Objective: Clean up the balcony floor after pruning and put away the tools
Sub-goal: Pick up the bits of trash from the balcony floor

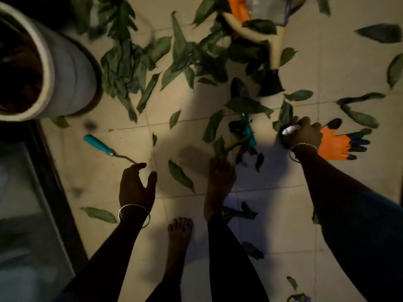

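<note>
Many cut green leaves (128,68) lie scattered over the pale tiled floor (261,175). A hand tool with a teal handle (98,144) and a bent metal shank lies at the left; my left hand (136,185) hovers open just beside its metal end. My right hand (305,132) grips a small dark and white object low over the floor. Right behind that hand lies an orange glove with dark fingertips (340,142). Teal-handled pruning shears (248,129) lie partly under leaves in the middle. A second orange glove (238,9) sits at the top.
A large white plant pot (65,70) stands at the upper left. A dark door frame and glass (50,171) run along the left edge. My bare feet (218,184) stand in the middle. A cream-handled tool (275,51) lies among the leaves at the top.
</note>
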`<action>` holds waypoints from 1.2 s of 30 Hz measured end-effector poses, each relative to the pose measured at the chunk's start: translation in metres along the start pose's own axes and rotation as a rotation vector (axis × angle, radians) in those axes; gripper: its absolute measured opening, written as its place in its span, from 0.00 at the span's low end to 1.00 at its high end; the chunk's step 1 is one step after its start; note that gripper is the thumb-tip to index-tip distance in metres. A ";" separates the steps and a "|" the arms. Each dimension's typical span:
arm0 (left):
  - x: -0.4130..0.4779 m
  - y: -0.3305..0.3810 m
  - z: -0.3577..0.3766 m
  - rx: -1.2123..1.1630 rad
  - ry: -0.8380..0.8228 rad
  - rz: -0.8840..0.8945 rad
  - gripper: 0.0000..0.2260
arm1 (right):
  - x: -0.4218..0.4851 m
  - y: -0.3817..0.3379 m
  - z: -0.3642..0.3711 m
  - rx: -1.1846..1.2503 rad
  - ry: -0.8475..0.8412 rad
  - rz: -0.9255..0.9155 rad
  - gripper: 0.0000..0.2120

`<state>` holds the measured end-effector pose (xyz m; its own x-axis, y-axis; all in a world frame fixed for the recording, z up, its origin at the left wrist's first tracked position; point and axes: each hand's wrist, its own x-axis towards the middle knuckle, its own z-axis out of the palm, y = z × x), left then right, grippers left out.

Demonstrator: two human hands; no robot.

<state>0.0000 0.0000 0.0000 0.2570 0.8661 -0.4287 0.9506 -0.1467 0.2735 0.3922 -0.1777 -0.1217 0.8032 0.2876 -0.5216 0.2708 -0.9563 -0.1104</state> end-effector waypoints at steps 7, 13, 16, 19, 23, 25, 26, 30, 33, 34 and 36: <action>-0.061 -0.078 -0.035 -0.195 0.066 -0.360 0.14 | -0.108 -0.053 -0.014 0.455 0.086 0.090 0.24; -0.106 -0.148 -0.029 -0.251 0.038 -0.481 0.17 | -0.225 -0.084 0.005 1.164 -0.137 0.261 0.19; -0.106 -0.177 -0.018 -0.283 -0.018 -0.483 0.20 | -0.284 -0.094 0.019 1.422 -0.200 0.299 0.16; -0.095 -0.198 -0.002 -0.334 -0.051 -0.449 0.22 | -0.323 -0.086 0.037 1.544 -0.343 0.347 0.18; -0.070 -0.213 0.030 -0.319 -0.097 -0.329 0.27 | -0.346 -0.072 0.062 1.623 -0.513 0.350 0.13; -0.058 -0.216 0.048 -0.287 -0.135 -0.260 0.30 | -0.353 -0.059 0.077 1.623 -0.533 0.380 0.12; -0.053 -0.217 0.058 -0.277 -0.152 -0.247 0.31 | -0.355 -0.052 0.086 1.627 -0.554 0.394 0.12; -0.035 -0.220 0.095 -0.234 -0.139 -0.253 0.33 | -0.354 -0.033 0.110 1.656 -0.558 0.480 0.11; -0.023 -0.221 0.117 -0.091 -0.143 -0.233 0.30 | -0.347 -0.031 0.127 1.660 -0.545 0.534 0.10; -0.020 -0.223 0.122 -0.053 -0.120 -0.223 0.28 | -0.343 -0.033 0.133 1.661 -0.545 0.544 0.11; -0.015 -0.224 0.130 -0.020 -0.058 -0.203 0.23 | -0.335 -0.036 0.142 1.667 -0.553 0.553 0.11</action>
<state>-0.1942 -0.0425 -0.1664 0.0705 0.8477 -0.5257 0.9805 0.0380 0.1927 0.0383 -0.2468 -0.0632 0.2682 0.2416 -0.9326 -0.9528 -0.0762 -0.2938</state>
